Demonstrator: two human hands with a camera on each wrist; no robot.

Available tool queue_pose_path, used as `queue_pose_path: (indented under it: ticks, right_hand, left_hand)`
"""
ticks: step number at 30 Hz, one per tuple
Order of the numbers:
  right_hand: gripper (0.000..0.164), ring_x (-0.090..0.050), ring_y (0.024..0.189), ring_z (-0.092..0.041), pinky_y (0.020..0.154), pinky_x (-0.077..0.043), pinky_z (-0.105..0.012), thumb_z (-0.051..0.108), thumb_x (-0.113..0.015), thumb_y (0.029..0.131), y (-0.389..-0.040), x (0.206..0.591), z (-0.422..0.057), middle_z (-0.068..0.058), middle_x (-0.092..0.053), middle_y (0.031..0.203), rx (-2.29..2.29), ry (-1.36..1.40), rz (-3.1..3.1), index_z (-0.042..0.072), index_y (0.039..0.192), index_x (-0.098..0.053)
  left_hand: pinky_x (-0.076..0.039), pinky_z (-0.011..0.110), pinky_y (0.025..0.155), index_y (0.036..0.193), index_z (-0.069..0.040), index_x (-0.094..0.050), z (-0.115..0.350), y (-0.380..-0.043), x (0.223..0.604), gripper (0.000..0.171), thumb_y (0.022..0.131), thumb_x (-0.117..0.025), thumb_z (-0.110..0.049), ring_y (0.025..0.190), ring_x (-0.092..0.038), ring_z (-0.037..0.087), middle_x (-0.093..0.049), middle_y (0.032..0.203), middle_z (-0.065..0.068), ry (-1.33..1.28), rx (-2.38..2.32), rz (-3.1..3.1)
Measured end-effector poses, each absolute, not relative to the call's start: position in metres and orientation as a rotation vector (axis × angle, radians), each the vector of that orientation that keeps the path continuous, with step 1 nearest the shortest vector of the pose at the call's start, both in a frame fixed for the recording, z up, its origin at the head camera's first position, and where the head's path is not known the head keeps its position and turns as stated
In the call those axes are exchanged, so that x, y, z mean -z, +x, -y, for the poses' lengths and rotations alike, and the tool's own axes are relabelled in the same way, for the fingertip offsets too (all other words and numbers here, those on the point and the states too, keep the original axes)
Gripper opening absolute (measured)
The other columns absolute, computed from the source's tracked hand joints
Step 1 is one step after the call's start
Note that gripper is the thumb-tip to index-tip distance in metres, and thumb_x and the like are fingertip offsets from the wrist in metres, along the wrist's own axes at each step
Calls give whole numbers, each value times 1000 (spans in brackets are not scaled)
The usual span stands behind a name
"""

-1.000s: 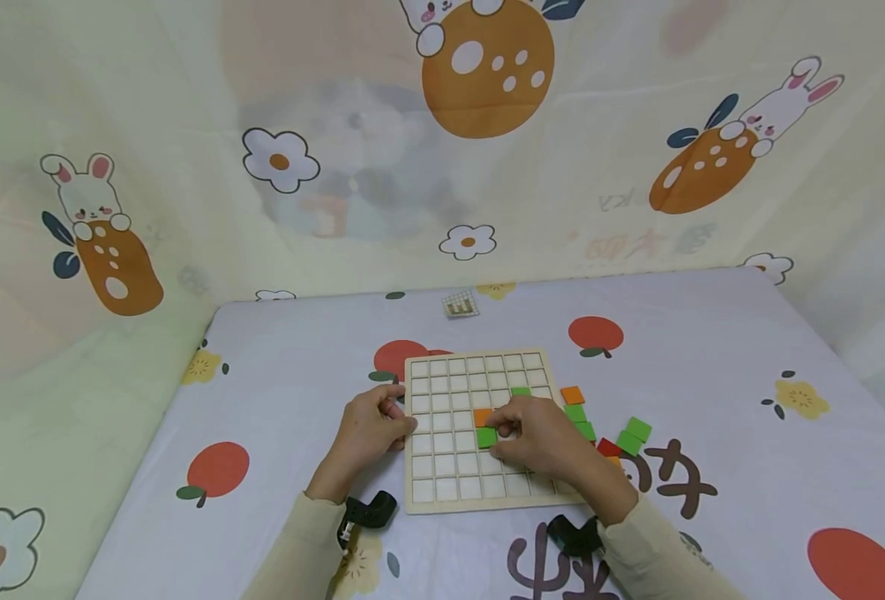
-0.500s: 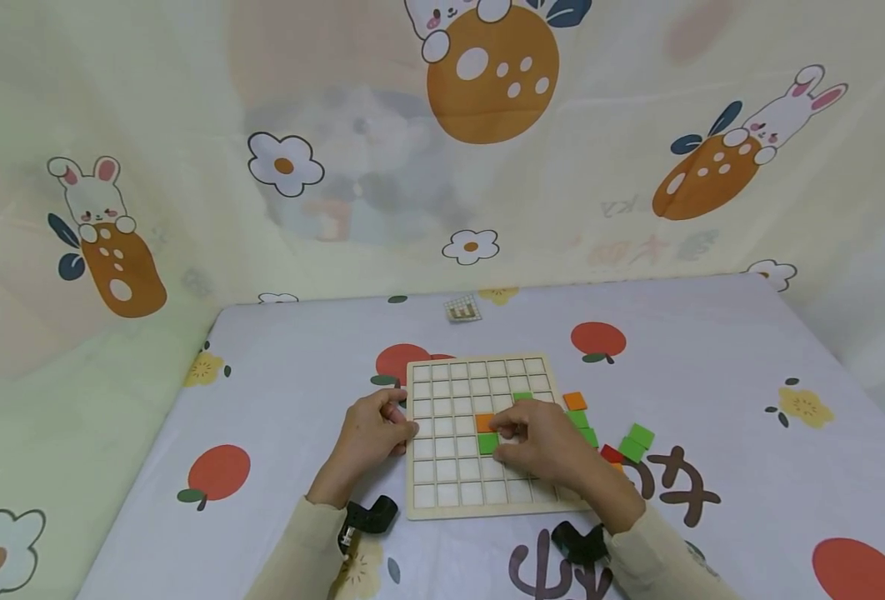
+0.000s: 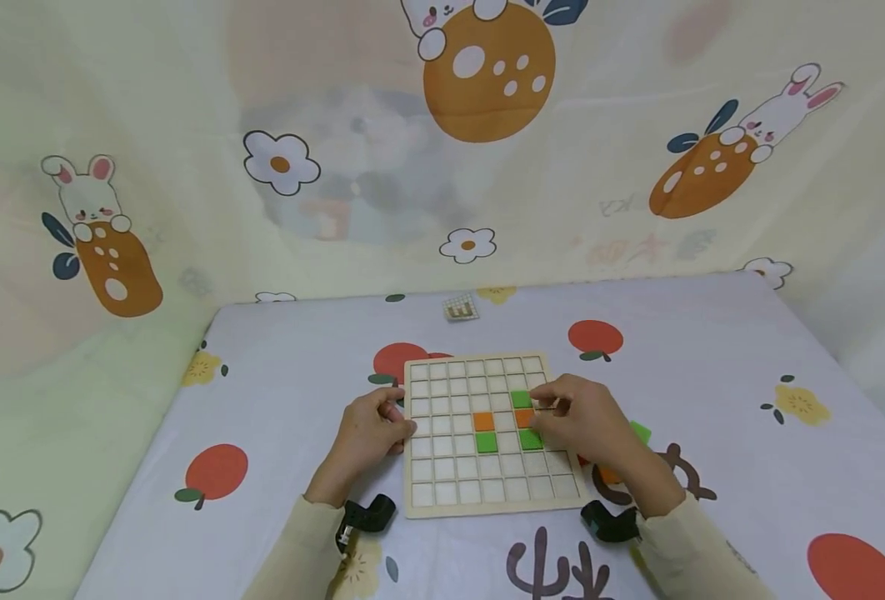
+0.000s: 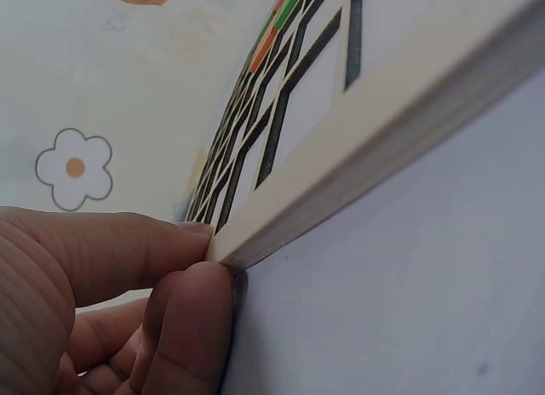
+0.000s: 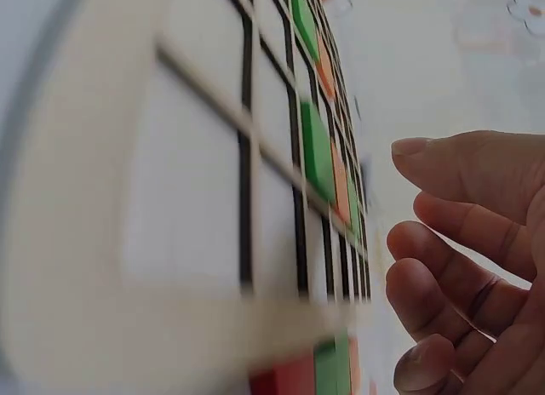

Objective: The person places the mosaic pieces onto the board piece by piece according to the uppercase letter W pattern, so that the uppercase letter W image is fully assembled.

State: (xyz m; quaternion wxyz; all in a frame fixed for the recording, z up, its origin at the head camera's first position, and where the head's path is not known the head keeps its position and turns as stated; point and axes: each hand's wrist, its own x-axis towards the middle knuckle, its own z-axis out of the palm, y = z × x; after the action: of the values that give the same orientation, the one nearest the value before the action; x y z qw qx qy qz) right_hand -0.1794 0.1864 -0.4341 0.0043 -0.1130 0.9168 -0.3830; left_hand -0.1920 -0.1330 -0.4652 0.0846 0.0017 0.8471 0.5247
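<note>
1. The left hand [image 3: 367, 429] pinches the left edge of the wooden grid board [image 3: 487, 508], flat on the printed tablecloth [image 3: 292, 358]
2. The right hand [image 3: 588, 417] holds nothing, fingers loosely bent and spaced (just off the board's right side)
3. One column has an orange tile [image 3: 522, 418] between two green tiles [image 3: 521, 399]; another, orange above green

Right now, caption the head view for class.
Left hand pinches a grid board; right hand hovers by green and orange tiles.
</note>
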Motion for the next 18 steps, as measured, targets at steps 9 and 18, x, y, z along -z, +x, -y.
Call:
queue_pose_path:
  ticks: [9, 18]
  right_hand:
    - [35, -57, 88, -24, 67, -52, -33, 16, -78, 92, -189, 429, -218, -7, -68, 100, 1076, -147, -2890, 1, 124, -74]
    - [36, -58, 91, -26, 71, -50, -33, 20, -76, 93, -199, 435, -233, -8, -66, 95, 948, -58, -2878, -2, 121, -73]
  left_hand:
    - [-52, 26, 55, 140, 3, -61, 132, -191, 462, 53, 89, -77, -2, 57, -61, 13, -64, 83, 7, 6, -1574, -2519]
    - [-51, 25, 54, 140, 3, -61, 132, -190, 462, 54, 89, -77, -2, 56, -61, 13, -64, 83, 7, 6, -1571, -2526]
